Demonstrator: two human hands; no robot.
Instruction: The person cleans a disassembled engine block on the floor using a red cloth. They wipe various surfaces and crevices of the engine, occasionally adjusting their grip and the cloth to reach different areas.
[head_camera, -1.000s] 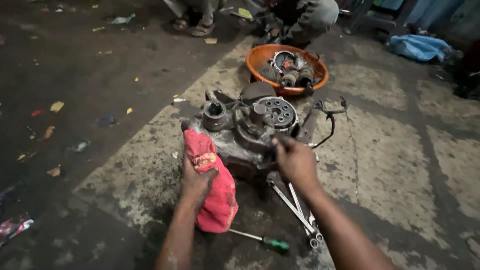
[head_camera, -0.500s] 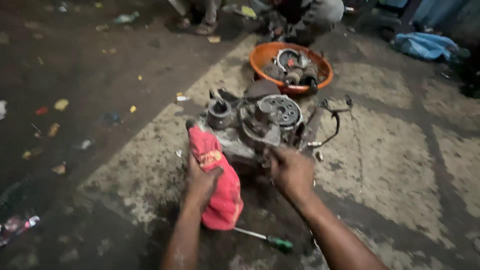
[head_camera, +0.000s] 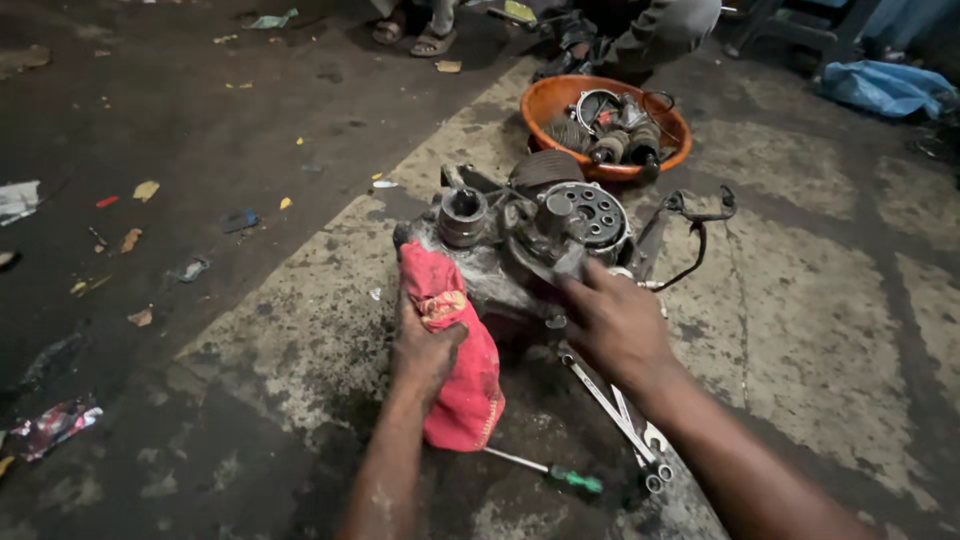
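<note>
Left hand (head_camera: 425, 345) presses a soft red rag (head_camera: 455, 350) against the engine (head_camera: 520, 245); right hand (head_camera: 615, 320), fingers spread, braces its heavy, probably greasy casing.

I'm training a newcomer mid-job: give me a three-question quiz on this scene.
1. True or false: the left hand presses a red rag on the engine block.
2. What lies nearest the right hand? A) spanners B) orange basin C) blue cloth
3. What colour is the screwdriver handle?

Key: 1 true; 2 A; 3 green.
</note>
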